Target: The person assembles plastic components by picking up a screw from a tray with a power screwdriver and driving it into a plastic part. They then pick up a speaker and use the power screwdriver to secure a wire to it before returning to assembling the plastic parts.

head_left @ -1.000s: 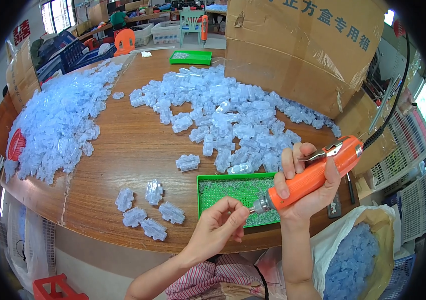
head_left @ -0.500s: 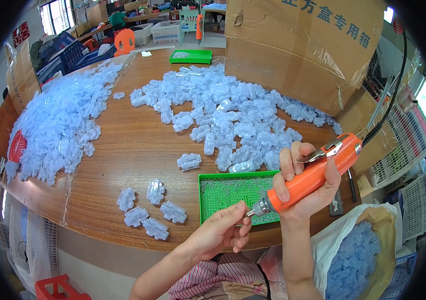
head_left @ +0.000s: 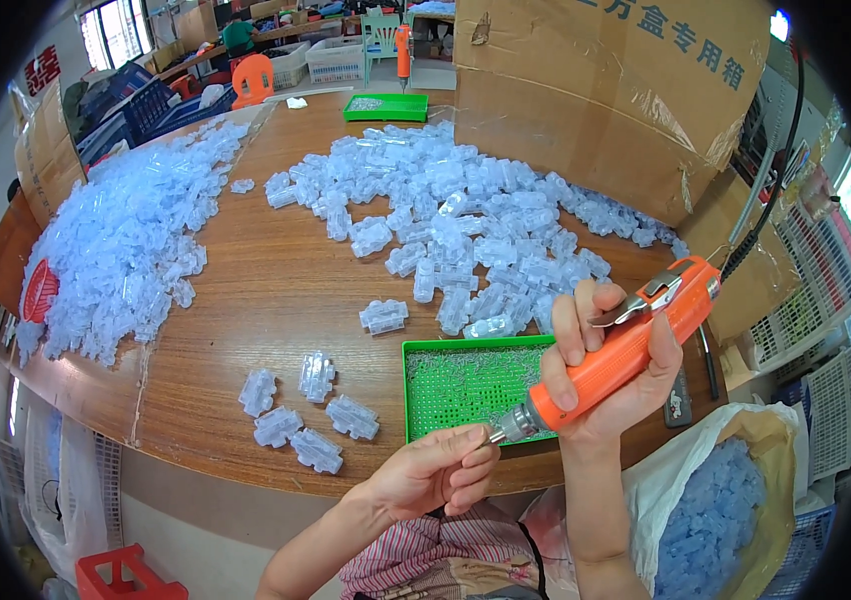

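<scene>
My right hand [head_left: 601,385] is wrapped around an orange electric screwdriver [head_left: 636,345], which tilts down to the left over the near edge of a green tray [head_left: 456,405]. At its bit tip, the thumb and forefinger of my left hand [head_left: 441,465] are pinched together; whatever sits between them is too small to make out. Small metal screws [head_left: 476,360] are spread in the perforated tray. Left of it lie several clear bluish plastic parts [head_left: 318,450] in a loose group, with a single plastic part [head_left: 384,316] farther back.
Big heaps of clear plastic parts cover the left [head_left: 126,240] and the back middle [head_left: 486,220] of the brown table [head_left: 206,400]. A cardboard box [head_left: 596,100] stands behind. At the right, a white sack [head_left: 796,440] holds more parts. Another green tray [head_left: 386,108] is farther back.
The view has shifted slightly. My left fingers have closed more tightly at the bit tip, with the other fingers curled in. My right hand keeps the same hold on the screwdriver.
</scene>
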`<state>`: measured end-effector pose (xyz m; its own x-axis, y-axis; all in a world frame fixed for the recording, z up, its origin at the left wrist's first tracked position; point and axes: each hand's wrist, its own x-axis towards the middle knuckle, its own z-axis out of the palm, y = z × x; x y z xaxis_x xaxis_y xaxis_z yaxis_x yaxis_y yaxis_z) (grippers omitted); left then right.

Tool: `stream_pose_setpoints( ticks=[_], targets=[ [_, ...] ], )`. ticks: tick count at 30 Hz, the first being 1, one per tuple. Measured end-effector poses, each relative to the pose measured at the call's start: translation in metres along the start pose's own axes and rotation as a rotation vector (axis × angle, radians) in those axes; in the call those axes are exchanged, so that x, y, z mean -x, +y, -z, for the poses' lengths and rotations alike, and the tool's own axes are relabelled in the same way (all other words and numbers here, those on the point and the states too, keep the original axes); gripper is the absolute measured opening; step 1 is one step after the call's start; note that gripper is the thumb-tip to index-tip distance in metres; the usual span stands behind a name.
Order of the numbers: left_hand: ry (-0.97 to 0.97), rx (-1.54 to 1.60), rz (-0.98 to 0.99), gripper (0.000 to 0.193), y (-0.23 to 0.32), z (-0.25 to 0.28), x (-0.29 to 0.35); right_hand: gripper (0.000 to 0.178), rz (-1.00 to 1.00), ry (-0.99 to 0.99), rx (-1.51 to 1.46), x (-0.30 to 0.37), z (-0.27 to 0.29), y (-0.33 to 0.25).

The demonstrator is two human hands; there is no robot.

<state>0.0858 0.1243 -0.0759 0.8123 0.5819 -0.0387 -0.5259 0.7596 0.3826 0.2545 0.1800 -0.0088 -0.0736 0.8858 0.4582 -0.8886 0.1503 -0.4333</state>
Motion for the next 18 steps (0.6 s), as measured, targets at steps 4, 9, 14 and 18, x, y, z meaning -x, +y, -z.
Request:
stream_pose_setpoints(
  ticks=[4, 9, 14, 18],
  targets=[
    [0.0, -0.029, -0.057, 0.028, -0.003, -0.005, 0.005, 0.054, -0.011, -0.037, -0.03, 0.001, 0.0, 0.0],
    [0.068, -0.059, -0.088, 0.027, -0.004, 0.002, 0.008, 0.052, 0.03, -0.049, 0.007, -0.004, 0.003, -0.007],
    [0.092, -0.083, -0.134, 0.026, -0.009, -0.001, 0.004, 0.051, 0.068, -0.015, 0.022, -0.004, 0.002, -0.009],
    [0.142, -0.165, -0.165, 0.026, -0.005, -0.005, -0.001, 0.051, 0.078, -0.006, 0.033, -0.003, 0.003, -0.01]
  ],
)
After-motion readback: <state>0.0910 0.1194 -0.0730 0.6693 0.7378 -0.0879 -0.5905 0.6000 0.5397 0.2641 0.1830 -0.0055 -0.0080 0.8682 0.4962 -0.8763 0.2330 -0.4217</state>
